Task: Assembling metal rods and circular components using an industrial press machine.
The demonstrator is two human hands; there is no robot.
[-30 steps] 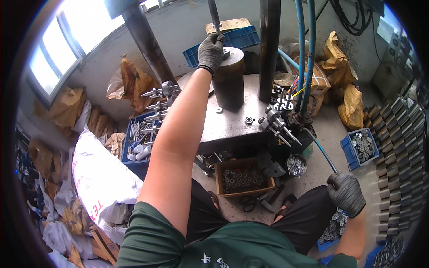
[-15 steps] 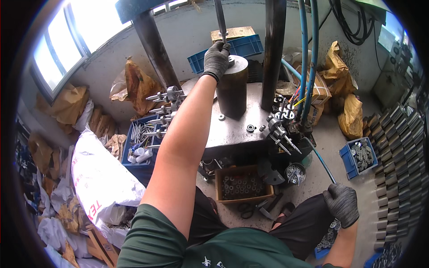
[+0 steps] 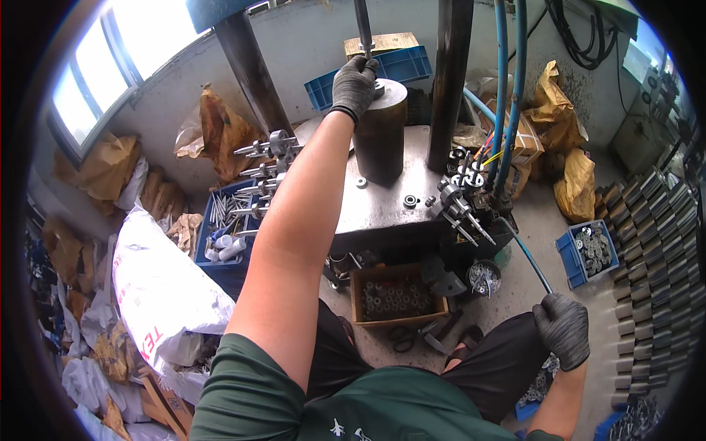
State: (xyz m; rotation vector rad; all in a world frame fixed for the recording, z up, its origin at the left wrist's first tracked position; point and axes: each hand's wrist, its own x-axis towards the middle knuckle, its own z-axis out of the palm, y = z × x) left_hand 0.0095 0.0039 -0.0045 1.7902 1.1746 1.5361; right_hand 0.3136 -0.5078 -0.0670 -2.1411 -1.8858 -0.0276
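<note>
My left hand (image 3: 354,87), in a dark grey glove, reaches far forward to the top of an upright steel cylinder (image 3: 381,140). Its fingers close round the lower part of a vertical metal shaft (image 3: 363,20); the shaft's lower end is hidden by the glove. A dark ring (image 3: 379,89) shows on the cylinder top beside the fingers. Out at the right, my gloved right hand (image 3: 562,331) is wrapped round the end of a thin blue lever (image 3: 528,255), which slopes up to the machine. The cylinder stands on a steel press table (image 3: 382,211).
Two thick dark columns (image 3: 448,88) flank the cylinder. Shafts with gears (image 3: 463,206) lie at the table's right edge, and a bearing (image 3: 410,201) on top. Below stands a wooden box (image 3: 401,321) of rings. A white sack (image 3: 165,283) and blue crate (image 3: 220,257) are left.
The view has shifted slightly, so the press and boxes appear a little higher. Both hands keep their grips, with little visible movement of shaft or lever.
</note>
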